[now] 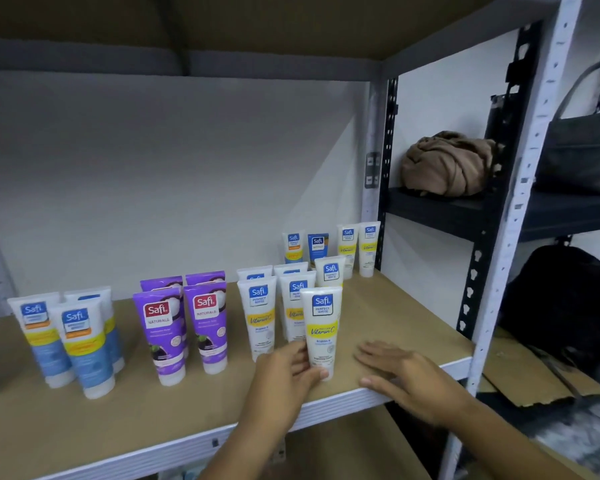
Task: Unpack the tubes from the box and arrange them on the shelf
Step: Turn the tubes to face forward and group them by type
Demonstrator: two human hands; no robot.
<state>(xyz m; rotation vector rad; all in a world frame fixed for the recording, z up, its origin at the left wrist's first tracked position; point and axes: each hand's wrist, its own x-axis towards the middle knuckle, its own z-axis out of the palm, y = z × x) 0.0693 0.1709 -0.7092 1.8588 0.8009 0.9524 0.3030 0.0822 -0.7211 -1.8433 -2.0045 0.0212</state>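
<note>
A white tube with a yellow band (pixel 322 327) stands cap-down near the front edge of the brown shelf board (pixel 395 320). My left hand (pixel 288 375) grips its lower part from the left, thumb on its cap. My right hand (pixel 399 375) lies flat and spread on the board just right of the tube, holding nothing. Behind it stand several more white and yellow tubes (pixel 258 317). Two rows of purple tubes (pixel 184 323) and several white and blue tubes (pixel 73 341) stand to the left. The box is out of view.
Small tubes (pixel 347 247) stand at the back right by the rack's post (pixel 374 174). The neighbouring rack holds a bundled brown cloth (pixel 447 164), a grey bag (pixel 582 154) and a black bag (pixel 561 299). Flat cardboard (pixel 530 375) lies lower right.
</note>
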